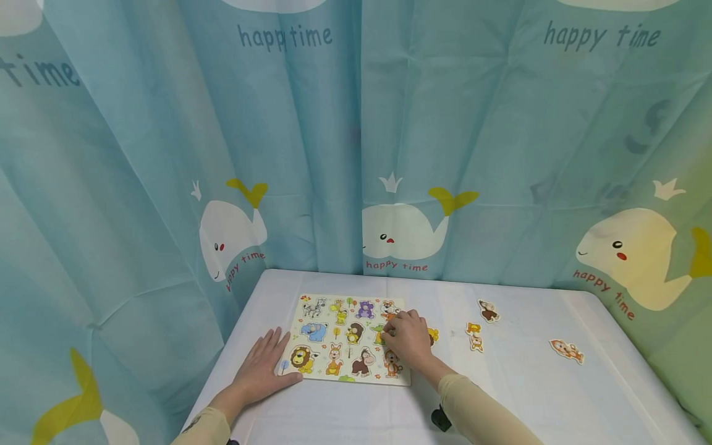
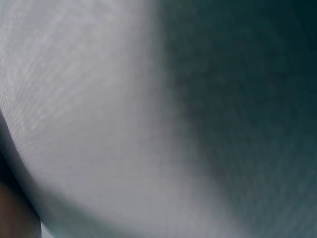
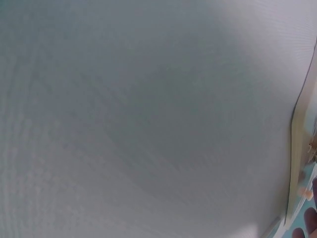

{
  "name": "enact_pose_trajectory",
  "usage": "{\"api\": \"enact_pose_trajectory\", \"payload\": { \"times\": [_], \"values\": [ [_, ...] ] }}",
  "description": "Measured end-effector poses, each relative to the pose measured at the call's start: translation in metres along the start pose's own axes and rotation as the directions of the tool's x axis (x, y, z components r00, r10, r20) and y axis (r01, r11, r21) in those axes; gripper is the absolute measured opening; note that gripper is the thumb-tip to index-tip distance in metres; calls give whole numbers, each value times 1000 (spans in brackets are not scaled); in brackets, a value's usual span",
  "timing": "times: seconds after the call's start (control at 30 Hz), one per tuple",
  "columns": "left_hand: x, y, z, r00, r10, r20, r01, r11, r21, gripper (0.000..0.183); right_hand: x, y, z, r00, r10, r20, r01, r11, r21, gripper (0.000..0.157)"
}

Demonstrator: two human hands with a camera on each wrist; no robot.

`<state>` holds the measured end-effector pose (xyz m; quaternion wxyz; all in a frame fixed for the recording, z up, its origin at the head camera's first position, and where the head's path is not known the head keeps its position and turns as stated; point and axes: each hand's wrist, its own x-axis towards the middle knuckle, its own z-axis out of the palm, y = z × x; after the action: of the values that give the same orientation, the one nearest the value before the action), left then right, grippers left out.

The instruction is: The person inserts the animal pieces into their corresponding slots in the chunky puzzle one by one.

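A pale puzzle board (image 1: pixel 328 378) with colourful animals lies on the white table in the head view. My left hand (image 1: pixel 261 369) rests flat at its left edge, fingers straight and thumb on the lower left corner. Over the right part of the board, my right hand (image 1: pixel 410 341) has its fingers curled at the green crocodile puzzle piece (image 1: pixel 379 335), seeming to pinch it; the hand hides part of the piece. Fingertips (image 3: pixel 310 218) and the board's edge (image 3: pixel 295 148) show at the right border of the right wrist view. The left wrist view is mostly blurred cloth.
Loose animal pieces lie right of the board: a yellow one (image 1: pixel 432 335) by my right hand, a brown one (image 1: pixel 489 311), a yellow-orange one (image 1: pixel 474 337) and an orange one (image 1: pixel 567 350). A black object (image 1: pixel 441 419) sits near the right forearm. Blue curtains (image 1: pixel 334 154) stand behind the table.
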<state>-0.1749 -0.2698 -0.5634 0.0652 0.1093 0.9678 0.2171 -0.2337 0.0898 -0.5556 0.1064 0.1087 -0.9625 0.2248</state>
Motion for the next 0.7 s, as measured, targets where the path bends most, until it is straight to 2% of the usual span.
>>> {"api": "enact_pose_trajectory", "payload": {
  "times": [0.7],
  "values": [
    [2,-3,2,1000,-13,12,13,1000,6,110,0,0,0,1000,10,10,-10,1000,-10,12]
  ]
}}
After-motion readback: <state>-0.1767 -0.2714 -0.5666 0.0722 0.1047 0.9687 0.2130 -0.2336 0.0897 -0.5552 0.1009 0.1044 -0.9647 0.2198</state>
